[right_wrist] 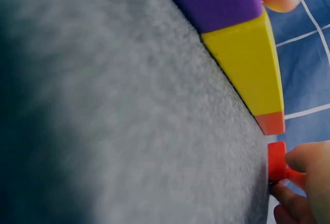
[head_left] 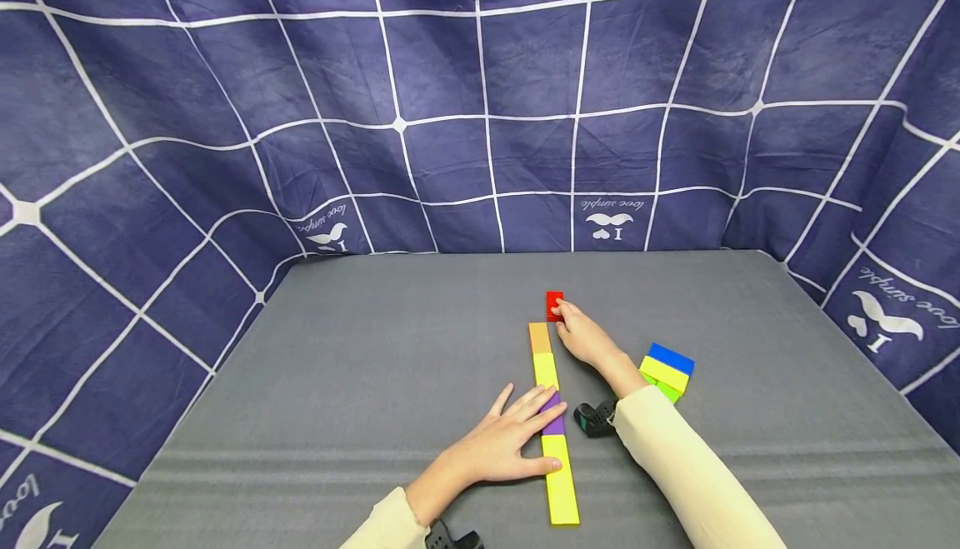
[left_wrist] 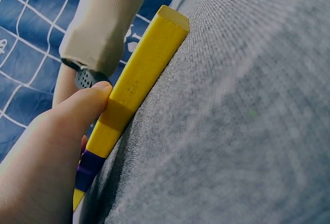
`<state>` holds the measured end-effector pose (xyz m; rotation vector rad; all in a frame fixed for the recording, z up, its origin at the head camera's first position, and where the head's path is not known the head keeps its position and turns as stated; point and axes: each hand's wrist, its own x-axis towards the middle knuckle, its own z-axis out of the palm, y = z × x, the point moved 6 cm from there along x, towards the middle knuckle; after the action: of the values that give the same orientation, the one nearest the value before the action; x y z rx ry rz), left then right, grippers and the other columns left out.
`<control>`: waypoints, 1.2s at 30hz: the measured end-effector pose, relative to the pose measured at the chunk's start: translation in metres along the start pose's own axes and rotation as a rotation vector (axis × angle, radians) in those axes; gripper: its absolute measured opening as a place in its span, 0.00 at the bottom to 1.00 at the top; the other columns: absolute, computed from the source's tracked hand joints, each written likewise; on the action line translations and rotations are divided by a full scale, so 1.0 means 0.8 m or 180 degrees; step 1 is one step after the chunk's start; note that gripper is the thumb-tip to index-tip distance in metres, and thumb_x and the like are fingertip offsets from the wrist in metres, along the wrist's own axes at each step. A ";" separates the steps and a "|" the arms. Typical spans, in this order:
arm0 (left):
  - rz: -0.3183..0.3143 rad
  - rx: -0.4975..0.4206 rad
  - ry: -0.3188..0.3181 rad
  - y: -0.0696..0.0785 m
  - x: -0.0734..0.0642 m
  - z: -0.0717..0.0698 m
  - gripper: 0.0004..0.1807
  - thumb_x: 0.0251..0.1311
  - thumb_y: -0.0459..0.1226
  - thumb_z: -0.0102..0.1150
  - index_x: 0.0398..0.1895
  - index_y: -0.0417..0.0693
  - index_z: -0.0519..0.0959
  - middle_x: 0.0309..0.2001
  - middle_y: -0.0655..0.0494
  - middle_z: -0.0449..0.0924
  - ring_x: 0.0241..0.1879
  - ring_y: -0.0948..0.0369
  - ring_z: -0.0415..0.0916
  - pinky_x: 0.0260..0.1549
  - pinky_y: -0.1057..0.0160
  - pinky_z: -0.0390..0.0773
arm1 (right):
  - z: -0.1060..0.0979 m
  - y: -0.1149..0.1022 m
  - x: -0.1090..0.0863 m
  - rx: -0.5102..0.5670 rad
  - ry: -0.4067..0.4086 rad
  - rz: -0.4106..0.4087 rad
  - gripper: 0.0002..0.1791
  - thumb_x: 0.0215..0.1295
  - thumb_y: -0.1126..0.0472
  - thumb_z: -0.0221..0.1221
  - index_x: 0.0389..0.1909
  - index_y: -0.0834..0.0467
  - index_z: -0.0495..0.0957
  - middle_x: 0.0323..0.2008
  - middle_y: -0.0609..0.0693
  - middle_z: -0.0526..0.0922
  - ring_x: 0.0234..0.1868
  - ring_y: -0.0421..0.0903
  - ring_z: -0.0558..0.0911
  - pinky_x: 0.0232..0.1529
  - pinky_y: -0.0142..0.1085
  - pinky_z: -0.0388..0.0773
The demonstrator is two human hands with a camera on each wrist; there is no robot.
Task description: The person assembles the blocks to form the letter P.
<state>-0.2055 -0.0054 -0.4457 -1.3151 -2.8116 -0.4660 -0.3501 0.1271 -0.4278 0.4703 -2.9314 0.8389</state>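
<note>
A row of blocks runs away from me on the grey cloth: a long yellow block [head_left: 562, 495] nearest, then a purple block [head_left: 553, 425], a shorter yellow block [head_left: 545, 370] and an orange block [head_left: 539, 338]. With fingers spread, my left hand [head_left: 501, 449] rests across the row, fingertips at the purple block and thumb touching the long yellow one. Beyond the orange end, my right hand [head_left: 587, 341] pinches a red block [head_left: 553, 297] between thumb and fingers. In the right wrist view, a small gap separates the red block [right_wrist: 277, 160] from the row.
Right of the row, partly behind the right forearm, blue [head_left: 672, 358], yellow [head_left: 665, 375] and green blocks [head_left: 670, 394] lie together. A dark blue checked curtain [head_left: 525, 149] encloses the back and sides of the grey surface [head_left: 375, 349]. Each wrist carries a black camera.
</note>
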 end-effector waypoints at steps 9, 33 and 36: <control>0.0034 0.0122 0.0067 0.001 0.001 0.001 0.37 0.58 0.63 0.41 0.69 0.65 0.51 0.71 0.62 0.48 0.71 0.64 0.44 0.66 0.43 0.47 | 0.009 -0.009 0.009 0.0054 -0.0095 -0.0134 0.19 0.67 0.67 0.41 0.56 0.68 0.67 0.65 0.62 0.61 0.66 0.58 0.61 0.66 0.49 0.58; -0.0029 0.0017 -0.0047 -0.001 0.003 -0.002 0.37 0.57 0.63 0.43 0.69 0.64 0.54 0.71 0.63 0.48 0.71 0.61 0.43 0.66 0.43 0.47 | 0.015 -0.021 -0.001 0.0302 -0.0053 -0.0306 0.19 0.66 0.67 0.43 0.56 0.66 0.69 0.63 0.59 0.66 0.64 0.58 0.64 0.63 0.51 0.61; -0.0034 0.0005 -0.0064 -0.001 0.002 -0.001 0.37 0.56 0.62 0.44 0.69 0.65 0.54 0.71 0.63 0.49 0.71 0.61 0.43 0.66 0.43 0.46 | 0.016 -0.020 -0.003 0.0281 0.0001 -0.0301 0.19 0.66 0.67 0.43 0.56 0.66 0.68 0.62 0.59 0.67 0.63 0.57 0.66 0.63 0.51 0.62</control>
<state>-0.2072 -0.0050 -0.4449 -1.3127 -2.8359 -0.4534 -0.3425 0.1085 -0.4312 0.6093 -2.8552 0.9585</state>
